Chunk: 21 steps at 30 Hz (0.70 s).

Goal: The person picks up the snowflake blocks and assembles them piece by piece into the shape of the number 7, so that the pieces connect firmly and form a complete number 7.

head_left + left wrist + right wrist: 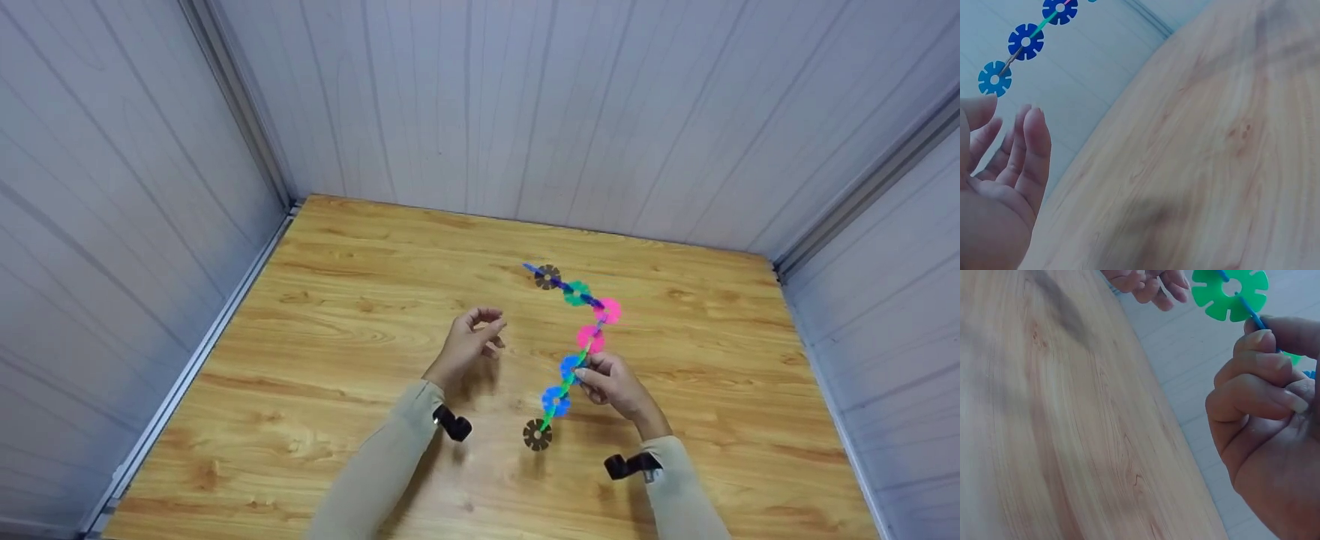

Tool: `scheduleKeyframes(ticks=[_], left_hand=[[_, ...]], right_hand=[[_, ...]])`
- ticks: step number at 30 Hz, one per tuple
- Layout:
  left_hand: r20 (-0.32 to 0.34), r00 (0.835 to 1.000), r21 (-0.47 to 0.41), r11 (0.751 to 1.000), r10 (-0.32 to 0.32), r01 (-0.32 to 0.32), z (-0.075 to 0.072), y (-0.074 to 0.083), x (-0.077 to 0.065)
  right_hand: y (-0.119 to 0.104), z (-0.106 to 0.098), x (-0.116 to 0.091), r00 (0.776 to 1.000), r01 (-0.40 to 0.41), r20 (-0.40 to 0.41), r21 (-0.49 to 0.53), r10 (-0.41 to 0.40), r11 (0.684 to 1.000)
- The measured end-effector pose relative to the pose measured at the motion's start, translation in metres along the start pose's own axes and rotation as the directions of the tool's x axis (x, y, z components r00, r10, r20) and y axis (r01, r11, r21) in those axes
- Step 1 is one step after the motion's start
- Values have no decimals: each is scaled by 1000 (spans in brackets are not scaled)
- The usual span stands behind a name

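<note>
A bent chain of notched plastic discs in pink, blue, green and dark grey spans the head view's middle right. Thumb and fingers of my right hand pinch a blue disc chain part near its middle. Close up in the right wrist view, a green disc slots into the blue one at my fingertips. To the left, my left hand is held over the table with loosely bent fingers and nothing in them. Its palm faces the chain's blue discs in the left wrist view.
A wood-grain table lies beneath both hands, which cast shadows on it. Pale panelled walls enclose its back and both sides. A black wrist camera is strapped to the left sleeve, another to the right.
</note>
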<state>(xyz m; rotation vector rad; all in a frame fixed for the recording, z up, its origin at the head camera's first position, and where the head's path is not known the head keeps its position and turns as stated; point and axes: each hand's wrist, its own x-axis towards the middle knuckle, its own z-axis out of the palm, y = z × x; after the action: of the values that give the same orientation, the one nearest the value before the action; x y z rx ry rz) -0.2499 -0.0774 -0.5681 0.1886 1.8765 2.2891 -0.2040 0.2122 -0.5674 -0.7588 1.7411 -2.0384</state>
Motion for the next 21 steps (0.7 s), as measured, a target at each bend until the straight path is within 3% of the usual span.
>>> scheduleKeyframes(ticks=[5,12,21], left_hand=[[11,1000,-31,999,8,-8,-7,1,5],[27,1000,-70,997,-9,11,-10,3,7],[-7,999,-91,995,-36,35,-13,-2,7]], right_hand=[[2,0,-1,995,-37,90,12,36,999],[2,1,-1,979,-127,144,-108,142,986],[6,2,0,957,-283,14,-173,289,944]])
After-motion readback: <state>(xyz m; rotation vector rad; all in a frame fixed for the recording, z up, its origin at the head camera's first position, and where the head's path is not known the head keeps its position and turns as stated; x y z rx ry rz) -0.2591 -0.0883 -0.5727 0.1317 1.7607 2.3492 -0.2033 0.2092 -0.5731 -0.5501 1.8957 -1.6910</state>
